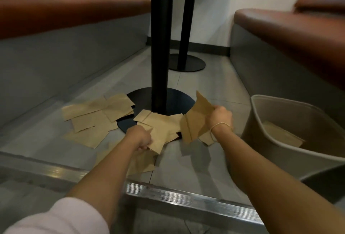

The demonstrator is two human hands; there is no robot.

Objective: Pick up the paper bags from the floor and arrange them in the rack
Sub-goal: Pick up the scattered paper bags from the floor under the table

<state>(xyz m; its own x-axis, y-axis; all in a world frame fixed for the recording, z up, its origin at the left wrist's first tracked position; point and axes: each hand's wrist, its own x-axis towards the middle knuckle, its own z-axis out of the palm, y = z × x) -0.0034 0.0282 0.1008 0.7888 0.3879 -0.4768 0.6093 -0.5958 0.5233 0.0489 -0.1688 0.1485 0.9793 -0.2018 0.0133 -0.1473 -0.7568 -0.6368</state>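
**Both hands on brown paper bags beside the table base**

Your left hand (141,139) gripped one flat kraft-brown paper bag (158,133) at lower centre of the frame, fingers curled round its near edge. Your right hand (220,117) pinched a second creased bag (196,119), lifted clear of the floor and tilted, just right of centre. More loose bags (93,116) lay overlapping at centre left, thin and matte, some across the round black table base (173,101) with its smooth black post (159,37). At right stood a beige bin (276,131) with rounded corners and plain walls, a bag flat inside it. The floor (214,84) was pale grey tile; a ribbed metal strip (186,196) ran across the lower frame. Padded brown bench seats (65,13) filled the upper corners. You wore a thin gold bracelet (221,124). No writing was readable on the bags.
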